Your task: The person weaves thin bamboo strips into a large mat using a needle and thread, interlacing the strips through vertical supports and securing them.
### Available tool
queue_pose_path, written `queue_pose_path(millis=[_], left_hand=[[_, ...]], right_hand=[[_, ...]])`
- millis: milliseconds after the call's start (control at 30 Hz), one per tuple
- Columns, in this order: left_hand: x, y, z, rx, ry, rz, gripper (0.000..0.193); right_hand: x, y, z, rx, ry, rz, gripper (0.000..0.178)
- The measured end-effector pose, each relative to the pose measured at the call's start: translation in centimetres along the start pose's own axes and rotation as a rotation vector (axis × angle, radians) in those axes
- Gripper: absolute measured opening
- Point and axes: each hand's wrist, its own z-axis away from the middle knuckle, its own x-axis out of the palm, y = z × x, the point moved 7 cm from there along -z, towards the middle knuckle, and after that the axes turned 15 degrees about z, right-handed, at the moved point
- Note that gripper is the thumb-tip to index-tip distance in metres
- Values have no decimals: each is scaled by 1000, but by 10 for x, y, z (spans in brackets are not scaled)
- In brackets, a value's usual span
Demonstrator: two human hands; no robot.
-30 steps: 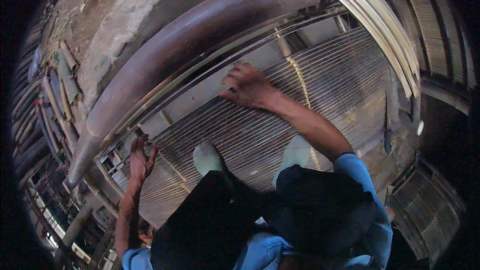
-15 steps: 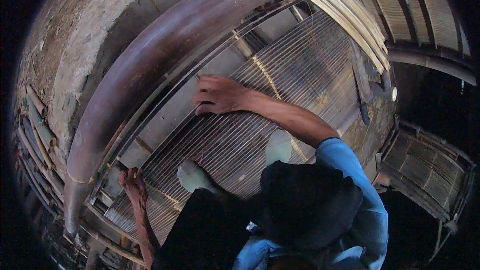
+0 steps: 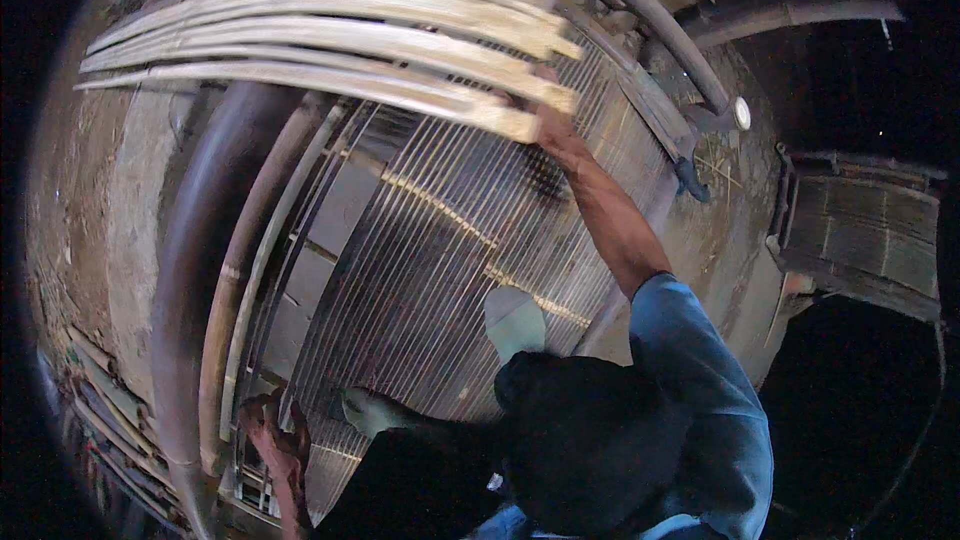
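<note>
My right hand (image 3: 552, 128) is closed at the right ends of several long pale bamboo strips (image 3: 400, 40), which partly hide its fingers. The strips fan out leftward across the upper picture, smeared by motion. Below them lies a platform of thin parallel slats (image 3: 430, 270), crossed by pale woven bindings. At the platform's left edge my left hand (image 3: 275, 435) hangs with bent fingers, its thumb apart from them; nothing shows in it. My feet in pale grey socks (image 3: 515, 320) rest on the slats.
Thick brown bamboo poles (image 3: 225, 210) run along the platform's left side. More bamboo lengths (image 3: 120, 420) lie at the lower left. A pole with a pale cut end (image 3: 741, 113) and a dark sandal-like thing (image 3: 692, 178) are to the right. A woven bamboo seat (image 3: 855, 225) stands farther right.
My right hand has left the slats' left edge and taken hold of the bamboo strips, which have swung leftward over the poles. The view has turned; my left hand stays near the platform's left edge.
</note>
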Motion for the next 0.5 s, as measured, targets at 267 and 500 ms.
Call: queue_pose_path(millis=[267, 500], left_hand=[[-17, 190, -109, 576, -295, -153, 25], [123, 258, -218, 600, -306, 66, 48]], right_hand=[[-8, -22, -11, -228, -41, 815, 15], [23, -32, -9, -155, -435, 530, 17]])
